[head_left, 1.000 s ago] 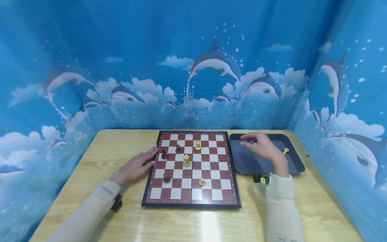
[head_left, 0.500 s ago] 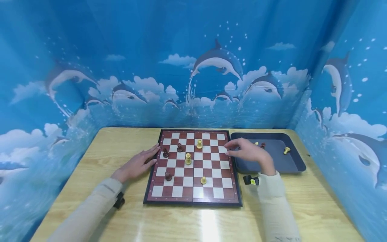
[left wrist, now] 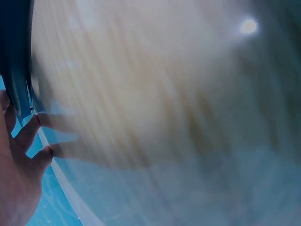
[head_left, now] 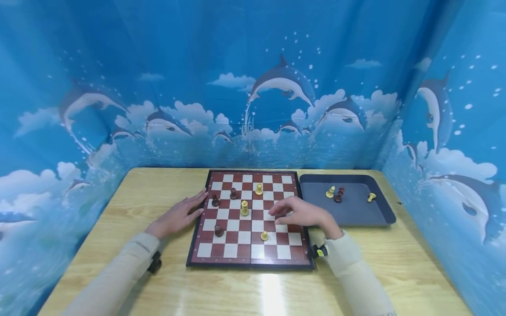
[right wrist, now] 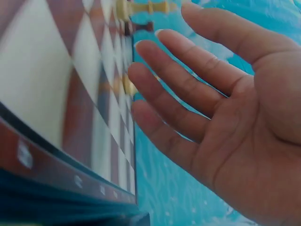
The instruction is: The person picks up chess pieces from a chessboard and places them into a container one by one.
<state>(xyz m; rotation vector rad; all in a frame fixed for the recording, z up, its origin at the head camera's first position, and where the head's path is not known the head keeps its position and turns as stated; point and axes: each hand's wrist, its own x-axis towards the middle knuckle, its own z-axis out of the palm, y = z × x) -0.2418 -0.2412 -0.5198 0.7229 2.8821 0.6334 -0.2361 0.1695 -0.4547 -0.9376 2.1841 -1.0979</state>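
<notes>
A red-and-white chessboard [head_left: 204, 250] lies on the table, bearing three gold and three dark chess pieces. My left hand [head_left: 175, 218] rests at its left edge with fingers extended. Over the right half hovers my right hand [head_left: 304, 214], its fingers loosely bent and nothing between them. Just left of those fingertips stands a small gold pawn [head_left: 264, 236]. A taller gold piece [head_left: 244, 208] stands near the middle, and another gold piece [head_left: 258, 189] farther back. The dark pieces [head_left: 219, 231] are on the left half. In the right wrist view my right palm [right wrist: 254, 127] is bare.
To the board's right sits a grey tray [head_left: 363, 215]. Inside it are an upright-looking gold piece [head_left: 330, 192], a dark piece [head_left: 338, 195] and a gold piece lying tilted [head_left: 371, 197]. A dolphin-printed curtain [head_left: 178, 149] hangs behind the table.
My right hand has moved left from above the tray to above the board's right half. That uncovers the pieces in the tray. The left hand has stayed at the board's edge.
</notes>
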